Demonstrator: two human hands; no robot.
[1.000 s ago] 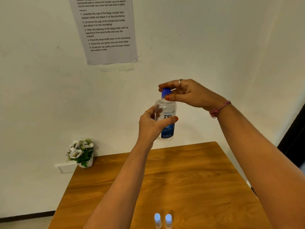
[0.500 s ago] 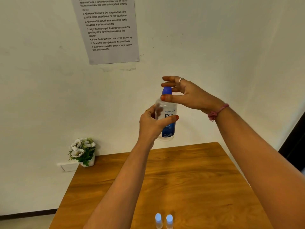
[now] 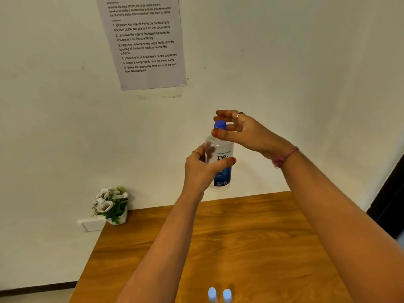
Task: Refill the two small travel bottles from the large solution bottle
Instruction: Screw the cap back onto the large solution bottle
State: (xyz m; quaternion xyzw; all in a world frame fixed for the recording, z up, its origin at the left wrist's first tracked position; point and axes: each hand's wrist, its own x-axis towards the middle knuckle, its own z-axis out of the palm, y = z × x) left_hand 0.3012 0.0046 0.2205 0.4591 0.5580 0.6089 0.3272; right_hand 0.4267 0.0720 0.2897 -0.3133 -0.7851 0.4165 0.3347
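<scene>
I see the large solution bottle (image 3: pixel 221 165) held upright in the air, well above the wooden table (image 3: pixel 251 241) and in front of the white wall (image 3: pixel 306 73). My left hand (image 3: pixel 202 170) grasps its clear body from the left side, thumb laid across the front over the printed label, fingers wrapped behind. The blue cap (image 3: pixel 220 124) sits on the bottle's neck. My right hand (image 3: pixel 242 131) comes in from the right at cap height: the thumb lies in front, just under the cap at the bottle's shoulder, and the fingers arch over and behind the cap. I cannot tell whether those fingers actually press the cap or stand slightly off it, so I cannot say if that hand grips it. A ring (image 3: pixel 239 113) shows on one right finger, a pink band (image 3: pixel 284 157) circles the right wrist, and a gold ring (image 3: pixel 196 152) is on the left hand.

The two small travel bottles (image 3: pixel 219 294) stand side by side, almost touching, at the near edge of the table, only their pale blue caps showing at the bottom of the view. Past the table's far left corner, a small white pot of white flowers (image 3: pixel 112 204) sits against the wall. A printed instruction sheet (image 3: pixel 144 40) is stuck to the wall above.
</scene>
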